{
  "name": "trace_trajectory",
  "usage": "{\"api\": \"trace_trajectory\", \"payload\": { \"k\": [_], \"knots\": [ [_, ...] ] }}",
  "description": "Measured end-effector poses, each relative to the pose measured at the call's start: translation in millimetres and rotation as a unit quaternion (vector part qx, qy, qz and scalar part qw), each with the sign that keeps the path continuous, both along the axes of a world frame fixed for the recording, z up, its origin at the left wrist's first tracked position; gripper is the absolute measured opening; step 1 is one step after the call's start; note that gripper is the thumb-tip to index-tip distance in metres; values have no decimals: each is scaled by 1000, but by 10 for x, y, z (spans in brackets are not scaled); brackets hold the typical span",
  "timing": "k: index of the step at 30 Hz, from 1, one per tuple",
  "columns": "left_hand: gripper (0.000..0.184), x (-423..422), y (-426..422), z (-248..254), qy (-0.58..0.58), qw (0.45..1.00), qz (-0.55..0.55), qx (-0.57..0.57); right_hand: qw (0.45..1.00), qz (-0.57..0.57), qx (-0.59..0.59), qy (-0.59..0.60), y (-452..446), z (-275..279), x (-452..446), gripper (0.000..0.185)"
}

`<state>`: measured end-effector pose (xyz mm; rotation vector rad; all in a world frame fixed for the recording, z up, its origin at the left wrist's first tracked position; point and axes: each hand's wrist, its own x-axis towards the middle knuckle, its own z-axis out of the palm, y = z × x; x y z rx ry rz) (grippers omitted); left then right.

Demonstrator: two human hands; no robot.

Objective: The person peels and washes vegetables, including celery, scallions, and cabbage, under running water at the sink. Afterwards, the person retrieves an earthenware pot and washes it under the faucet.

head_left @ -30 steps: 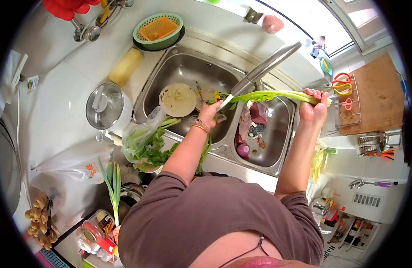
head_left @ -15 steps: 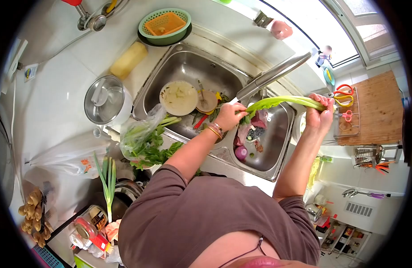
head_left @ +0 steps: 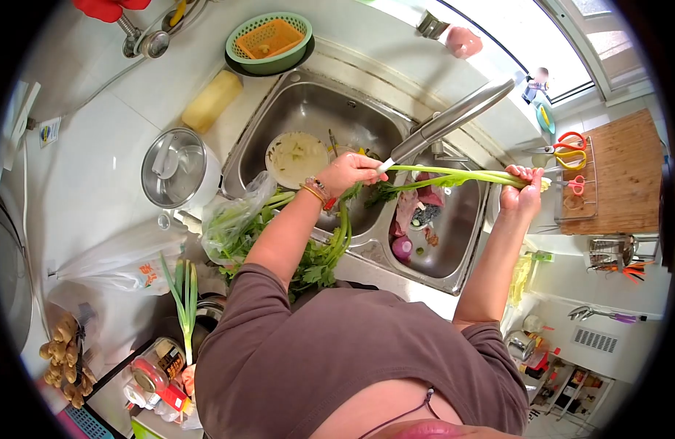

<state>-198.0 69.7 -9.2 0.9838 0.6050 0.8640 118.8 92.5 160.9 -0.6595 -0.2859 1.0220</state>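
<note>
My right hand [head_left: 522,189] is closed around the pale base of a celery stalk [head_left: 469,175], over the right side of the small basin. The stalk stretches nearly level to the left, its leafy part drooping over the divider between the basins. My left hand [head_left: 350,173] is pinched at the stalk's thin end, beside the white tip of the faucet [head_left: 447,121]; the exact grip is partly hidden. Below my left forearm lies more leafy celery [head_left: 319,263], partly in a clear plastic bag [head_left: 235,219].
The large basin [head_left: 319,110] holds a bowl of cloudy water [head_left: 296,157]. In the small basin [head_left: 447,256] are raw meat [head_left: 431,192] and a purple onion [head_left: 402,248]. A steel pot [head_left: 175,168] stands left; scissors [head_left: 571,150] and a cutting board [head_left: 623,175] are right.
My left hand has moved left and slightly up, toward the large basin. The celery stalk, arched before, is now straighter. More celery shows by my left forearm. My right hand has barely moved.
</note>
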Motion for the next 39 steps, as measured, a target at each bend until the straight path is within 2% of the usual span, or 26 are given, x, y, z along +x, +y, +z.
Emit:
{"api": "trace_trajectory", "payload": {
  "k": [4, 7, 10, 13, 16, 17, 21, 24, 27, 30, 33, 36, 37, 39],
  "knots": [
    [28, -144, -8, -54, -1, 999, -40, 34, 1000, 19, 11, 16, -6, -75, 92, 28],
    [28, -210, -31, -11, -25, 997, -72, 4, 999, 27, 8, 21, 5, -112, 146, 28],
    [29, -242, -18, 67, 25, 996, -73, 39, 1000, 9, 0, 4, 32, -127, 133, 28],
    [21, -213, 22, 12, 36, 998, -44, -10, 1000, 15, 3, 6, 39, -131, 117, 26],
    [12, -100, 44, 36, 102, 994, 22, 17, 1000, 1, -14, -12, 28, -111, 31, 25],
    [13, 26, 67, -96, 125, 987, 96, 33, 1000, 3, -14, -15, 23, -113, 20, 24],
    [21, 190, 75, -131, 157, 982, 103, 36, 999, -1, -11, -32, -6, -81, -10, 24],
    [20, 139, 37, -73, 169, 984, 28, 49, 999, -5, -9, -43, -26, -79, -2, 25],
    [17, 27, 54, -24, 12, 998, -41, -36, 999, -3, -6, -34, -28, -85, 46, 24],
    [16, 19, 1, 81, 22, 999, -31, -17, 999, 0, -1, -34, -17, -102, 89, 24],
    [18, 88, 17, 88, 118, 993, -8, -6, 999, 1, -4, -48, -26, -72, 24, 24],
    [22, 244, 46, -3, 170, 982, 77, 38, 998, 9, -4, -68, -51, -11, -74, 24],
    [22, 242, 50, 6, 196, 976, 78, 63, 997, 13, -3, -76, -52, -3, -81, 24],
    [17, 217, 40, 45, 180, 983, 32, 19, 998, 13, -5, -55, -27, 6, -31, 26]
  ]
}}
